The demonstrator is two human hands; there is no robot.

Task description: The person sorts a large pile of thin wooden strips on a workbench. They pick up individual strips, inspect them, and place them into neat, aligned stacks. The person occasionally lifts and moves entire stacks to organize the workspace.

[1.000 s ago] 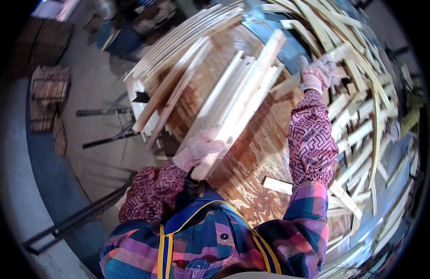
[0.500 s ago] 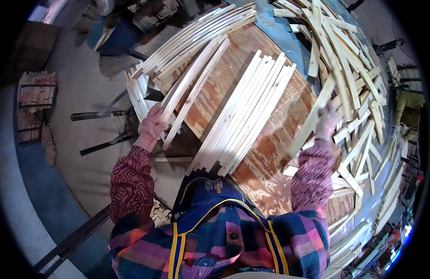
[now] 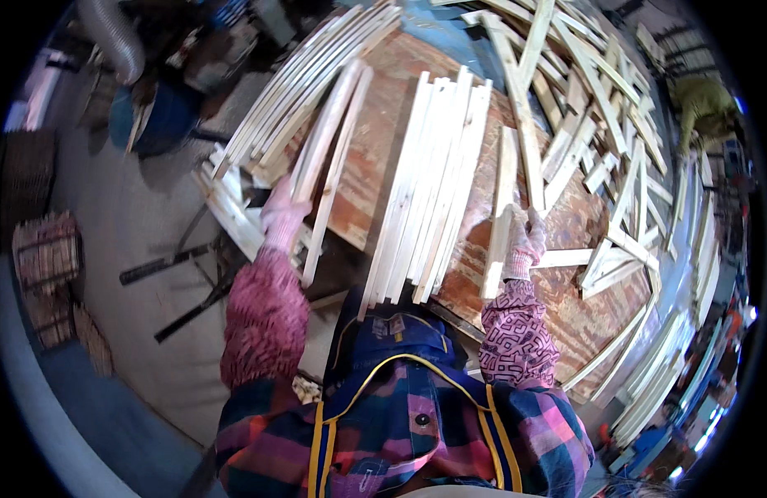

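Nearest, a plaid shirt with yellow-edged blue apron straps (image 3: 404,415) is filling the lower edge, and two patterned pink sleeves are rising from it toward the desk (image 3: 383,141), a worn reddish-brown plywood top. The left hand (image 3: 282,217), in a pale pink glove, is curling around the near ends of a pair of long pale wooden slats (image 3: 329,158) at the desk's left edge; its grip is closing on them, the slats running up and away over the top, and their lower tips are sticking out past the desk edge below the hand. The right hand (image 3: 524,241), in a light knitted glove, is wrapping its grip around a single short wooden slat (image 3: 501,216) that is lying nearly upright in the view, its lower end overhanging the near edge. Between the two hands a bundle of slats (image 3: 429,187) is lying side by side on the desk, touching one another, with their near ends jutting over the edge above the person's chest. Beyond the left hand a curved stack of long strips (image 3: 309,87) is leaning along the desk's far left side. Farther right, a loose heap of crossed slats (image 3: 603,124) is covering the far part of the desk. At the far right rim another person in an olive top (image 3: 705,104) is bending over.
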